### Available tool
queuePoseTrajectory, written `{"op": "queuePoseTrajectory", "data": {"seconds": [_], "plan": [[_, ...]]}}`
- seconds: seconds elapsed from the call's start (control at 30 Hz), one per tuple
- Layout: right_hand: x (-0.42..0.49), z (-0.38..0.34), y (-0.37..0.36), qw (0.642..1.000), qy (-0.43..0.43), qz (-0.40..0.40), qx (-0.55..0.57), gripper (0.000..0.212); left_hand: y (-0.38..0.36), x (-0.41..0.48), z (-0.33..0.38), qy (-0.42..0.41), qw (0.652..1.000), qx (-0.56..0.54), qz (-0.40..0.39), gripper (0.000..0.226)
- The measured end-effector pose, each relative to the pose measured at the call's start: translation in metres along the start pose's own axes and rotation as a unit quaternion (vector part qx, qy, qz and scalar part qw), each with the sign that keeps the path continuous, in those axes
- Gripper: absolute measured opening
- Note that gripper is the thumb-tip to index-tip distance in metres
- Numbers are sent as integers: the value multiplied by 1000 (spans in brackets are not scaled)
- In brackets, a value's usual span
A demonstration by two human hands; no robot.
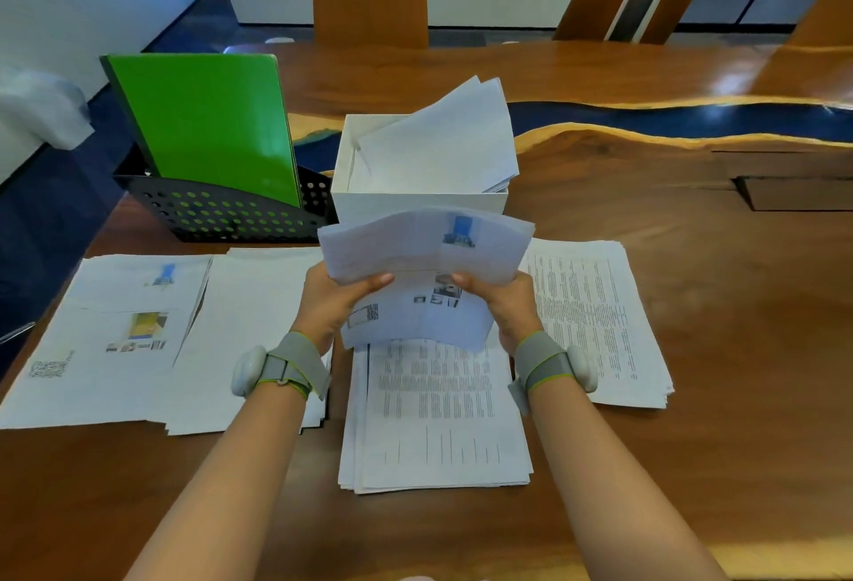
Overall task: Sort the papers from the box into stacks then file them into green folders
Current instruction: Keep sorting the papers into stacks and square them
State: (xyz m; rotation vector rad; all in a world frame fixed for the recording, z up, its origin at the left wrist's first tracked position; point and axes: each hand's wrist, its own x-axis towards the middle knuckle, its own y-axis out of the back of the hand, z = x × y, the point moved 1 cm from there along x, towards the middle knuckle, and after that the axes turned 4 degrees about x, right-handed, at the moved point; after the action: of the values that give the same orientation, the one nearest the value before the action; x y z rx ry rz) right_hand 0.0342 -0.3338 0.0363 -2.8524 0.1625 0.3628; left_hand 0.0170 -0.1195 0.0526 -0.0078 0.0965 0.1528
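Both my hands hold a bundle of papers (424, 257) above the table, just in front of the white box (415, 201). My left hand (337, 303) grips its left side and my right hand (498, 303) grips its right side, thumbs on top. The top sheet bends back and shows a blue picture. More loose papers (443, 141) stick up out of the box. Several sorted stacks lie on the table: one with pictures (111, 340) at the left, a blank-faced one (249, 326) beside it, a text stack (438, 419) under my hands, another text stack (595, 322) at the right.
Green folders (203, 123) stand in a black perforated rack (221, 215) left of the box. The wooden table (738, 303) has a blue resin strip across the back and a recessed hatch at the right. Wooden chair backs stand beyond the far edge.
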Motion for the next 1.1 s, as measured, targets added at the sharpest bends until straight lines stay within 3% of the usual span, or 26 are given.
{"op": "queuePoseTrajectory", "data": {"seconds": [0.17, 0.3, 0.43, 0.63, 0.77, 0.93, 1.1], "plan": [[1, -9, -14, 1000, 15, 4, 19, 40, -15, -1, 13, -18, 997, -47, 56, 23], [4, -16, -7, 999, 27, 5, 16, 42, -11, 0, 18, -42, 997, -33, 57, 24], [3, 1, 1, 1000, -11, 20, -7, 48, -10, -6, -5, -6, 997, -15, 69, 22], [0, 25, 2, 997, -70, 27, -30, 24, -15, -12, -47, 52, 993, 33, 97, 16], [3, 21, -5, 998, -57, 5, -31, 19, -14, -10, -51, 58, 985, 55, 150, 5], [7, 17, -32, 998, -37, -22, -54, 20, 16, -4, -39, 30, 974, 100, 201, 13], [2, 44, -74, 994, -82, -15, -73, 30, 75, -4, -50, 57, 966, 126, 218, 11]]}}
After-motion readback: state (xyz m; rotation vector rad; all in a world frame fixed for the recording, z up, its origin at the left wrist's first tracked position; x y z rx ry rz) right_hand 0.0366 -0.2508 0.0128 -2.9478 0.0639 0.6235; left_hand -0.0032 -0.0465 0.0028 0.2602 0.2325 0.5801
